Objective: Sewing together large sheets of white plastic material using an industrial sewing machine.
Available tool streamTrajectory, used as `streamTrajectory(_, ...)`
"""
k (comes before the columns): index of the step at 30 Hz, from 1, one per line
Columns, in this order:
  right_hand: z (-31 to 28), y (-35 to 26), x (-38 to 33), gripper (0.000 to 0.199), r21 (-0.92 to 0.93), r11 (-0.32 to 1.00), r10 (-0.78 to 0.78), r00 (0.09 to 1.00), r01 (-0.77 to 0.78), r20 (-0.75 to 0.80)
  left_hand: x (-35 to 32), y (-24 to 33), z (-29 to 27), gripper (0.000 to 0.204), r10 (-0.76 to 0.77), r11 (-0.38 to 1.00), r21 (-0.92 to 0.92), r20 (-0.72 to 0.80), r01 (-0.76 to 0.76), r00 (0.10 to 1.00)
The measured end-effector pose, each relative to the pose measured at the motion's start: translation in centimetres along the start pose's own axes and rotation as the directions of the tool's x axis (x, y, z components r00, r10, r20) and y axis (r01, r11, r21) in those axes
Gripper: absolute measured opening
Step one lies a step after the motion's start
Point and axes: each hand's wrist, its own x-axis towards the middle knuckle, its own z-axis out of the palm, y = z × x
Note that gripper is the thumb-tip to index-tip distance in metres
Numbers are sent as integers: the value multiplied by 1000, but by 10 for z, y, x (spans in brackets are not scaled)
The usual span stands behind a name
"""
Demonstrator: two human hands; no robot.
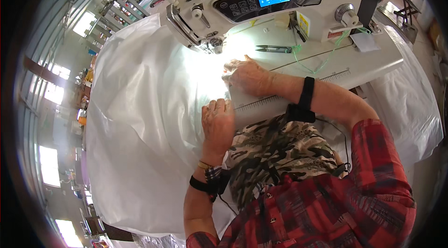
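Note:
A large, glossy white sheet [140, 122] spreads over the left side of the sewing table and hangs toward my lap. My left hand [218, 124] is closed on the sheet's right edge, its fingers curled over it near the table's front. Farther up, my right hand [249, 77] pinches the same edge just in front of the needle area. The white sewing machine [322, 24] stands across the far side, its head above and left of my right hand. Strong lamp glare washes out the needle and the sheet under it.
Black pointed snips [274, 49] lie on the machine bed right of the needle area. Loose green cord [322, 66] loops beside them, with a pale scrap [365, 42] farther right. A ruler scale [336, 75] runs along the bed's near edge. More white sheeting [410, 112] hangs at right.

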Motion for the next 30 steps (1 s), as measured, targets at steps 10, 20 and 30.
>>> streamTrajectory(10,15,2,3,29,-113,993,22,988,-40,-154,22,-23,11,9,73,997,-39,-17,-73,997)
streamTrajectory(20,-6,-8,0,20,-64,997,25,992,-34,-127,55,-38,31,11,-12,988,-156,47,19,999)
streamTrajectory(30,8,4,9,24,18,980,197,964,-197,-177,64,-43,47,27,-178,969,-154,117,195,977)
